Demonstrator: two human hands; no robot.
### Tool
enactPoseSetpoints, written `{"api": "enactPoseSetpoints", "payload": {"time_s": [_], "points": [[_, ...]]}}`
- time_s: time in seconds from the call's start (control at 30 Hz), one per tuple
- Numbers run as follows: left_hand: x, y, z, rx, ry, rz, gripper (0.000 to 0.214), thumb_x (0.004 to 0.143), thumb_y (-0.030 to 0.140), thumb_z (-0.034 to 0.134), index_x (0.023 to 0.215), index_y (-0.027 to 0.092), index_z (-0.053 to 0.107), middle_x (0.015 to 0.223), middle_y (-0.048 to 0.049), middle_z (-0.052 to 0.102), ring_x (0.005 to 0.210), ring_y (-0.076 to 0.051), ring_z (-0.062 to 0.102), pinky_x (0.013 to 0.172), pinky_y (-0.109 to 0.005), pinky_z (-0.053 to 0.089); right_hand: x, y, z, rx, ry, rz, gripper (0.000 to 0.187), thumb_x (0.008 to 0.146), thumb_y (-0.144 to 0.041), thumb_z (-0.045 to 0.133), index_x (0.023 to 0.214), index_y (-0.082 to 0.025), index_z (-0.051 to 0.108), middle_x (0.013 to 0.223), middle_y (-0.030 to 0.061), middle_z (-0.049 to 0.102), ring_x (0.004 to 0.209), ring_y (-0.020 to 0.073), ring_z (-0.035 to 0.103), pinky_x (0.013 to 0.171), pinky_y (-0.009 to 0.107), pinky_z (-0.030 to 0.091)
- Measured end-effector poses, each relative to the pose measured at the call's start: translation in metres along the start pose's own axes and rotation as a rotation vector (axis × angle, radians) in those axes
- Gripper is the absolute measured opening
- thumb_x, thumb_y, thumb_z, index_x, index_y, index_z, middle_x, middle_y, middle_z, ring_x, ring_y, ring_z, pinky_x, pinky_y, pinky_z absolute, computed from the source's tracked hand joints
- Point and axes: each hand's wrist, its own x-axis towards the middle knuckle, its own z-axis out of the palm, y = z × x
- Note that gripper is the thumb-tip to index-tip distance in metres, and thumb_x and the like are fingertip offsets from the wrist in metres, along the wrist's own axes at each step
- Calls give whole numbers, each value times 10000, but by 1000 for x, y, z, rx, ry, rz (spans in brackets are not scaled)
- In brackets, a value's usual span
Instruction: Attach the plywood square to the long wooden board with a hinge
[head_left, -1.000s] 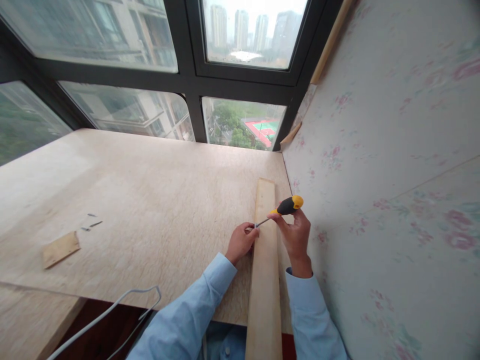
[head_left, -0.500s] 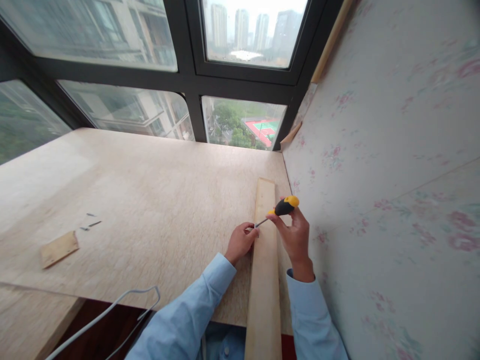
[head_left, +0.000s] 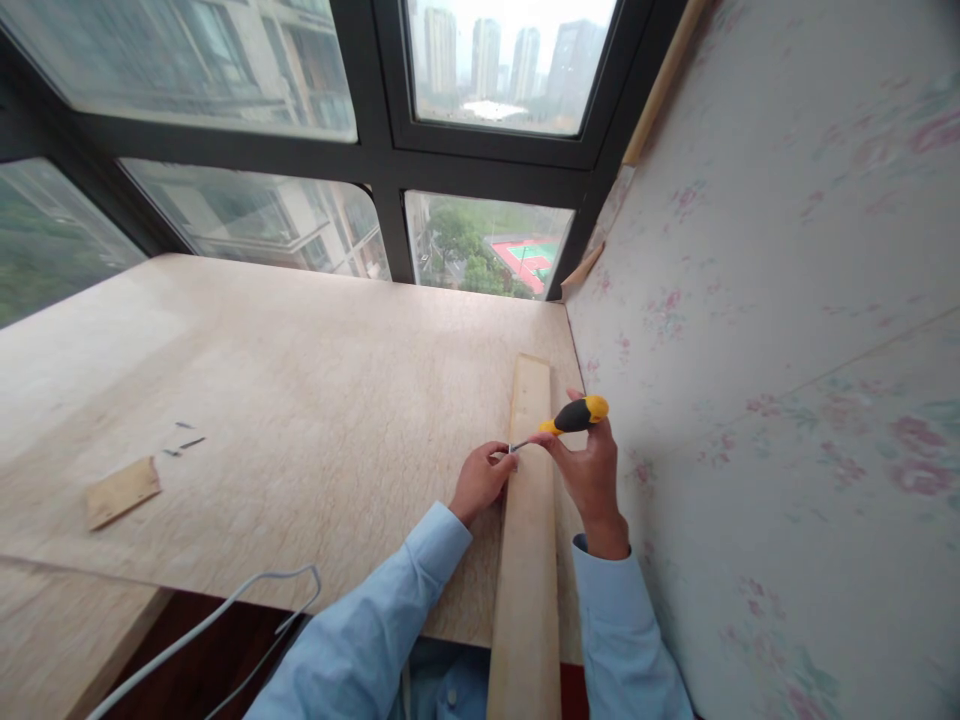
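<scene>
A long pale wooden board (head_left: 529, 560) runs from my body toward the window, lying on the stone-patterned ledge (head_left: 322, 400). My right hand (head_left: 592, 475) grips a screwdriver (head_left: 576, 414) with a black and yellow handle, held over the board and slanting down to the left. Its tip meets a small light-coloured piece at the board's left edge. My left hand (head_left: 482, 483) pinches there, thumb and fingers closed around that spot. What exactly sits between those fingers is too small to make out.
On the left of the ledge lie a small wood offcut (head_left: 124, 492) and several thin dark slivers (head_left: 192, 442). A white cable (head_left: 225, 606) loops over the front edge. A floral-papered wall (head_left: 750, 400) rises close on the right; dark-framed windows (head_left: 487, 155) stand behind.
The screwdriver's handle has swung slightly right and down, with my right hand's fingers shifting on it. Its tip stays at the board's left edge, and my left hand has hardly moved.
</scene>
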Motion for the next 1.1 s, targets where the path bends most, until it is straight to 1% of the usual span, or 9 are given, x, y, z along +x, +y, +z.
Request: {"api": "enactPoseSetpoints", "payload": {"time_s": [0.17,0.27,0.37,0.5,0.67,0.73,0.8,0.97,1.1], "points": [[0,-1,0,19,11,6,290,826,320,595,1039,141,676,738,-39,668,514,-118,559,435,-201,404,-4,-1,-4,231,-262,19,550,898,-485,606,1381,-261,467,1418,101,530,1355,245,454,1151,475,332],[1,-2,0,27,16,-1,302,828,318,591,1055,139,676,747,-41,673,504,-117,557,437,-205,406,-4,-5,-9,307,-352,60,414,937,-441,563,1312,-265,545,1338,86,617,1287,240,538,1091,448,418],[1,-2,0,36,13,4,292,828,318,592,1044,144,680,762,-44,679,516,-115,564,447,-202,406,-2,-4,-6,127,-189,35,392,854,-490,666,1146,-229,652,1139,96,710,1103,277,648,1005,471,479],[0,1,-1,47,13,15,268,831,320,590,1015,147,683,769,-43,679,510,-105,550,453,-199,403,-2,-2,3,-62,36,-44,642,700,-582,772,1178,-181,619,1148,144,672,1124,322,609,1031,524,438],[2,-3,1,33,19,14,299,835,313,578,1056,140,680,767,-48,675,550,-126,582,449,-198,409,-7,-4,-3,267,-250,36,545,916,-454,586,1401,-265,428,1435,107,520,1359,249,460,1148,491,335],[2,-5,2,34,24,15,321,835,322,580,1080,141,684,753,-43,671,538,-124,575,446,-200,405,-6,-6,-8,381,-336,82,516,936,-421,565,1411,-283,418,1426,94,544,1323,239,510,1122,478,383],[2,-6,2,41,31,20,333,838,330,579,1089,143,691,740,-39,671,523,-119,564,449,-201,401,-5,-6,-9,355,-317,109,463,917,-425,599,1341,-264,505,1307,99,639,1210,253,605,1061,477,449],[0,-1,1,64,47,27,318,834,329,588,1065,146,705,743,-43,678,530,-117,565,460,-202,403,-2,-5,2,-8,28,6,609,703,-555,784,1175,-202,629,1166,131,679,1129,316,612,1043,519,437],[-1,2,1,53,45,6,310,832,319,585,1063,143,695,763,-48,688,546,-125,583,452,-201,413,-5,-3,1,165,-164,15,647,863,-534,631,1410,-247,436,1411,123,534,1333,269,479,1133,494,353]]}}
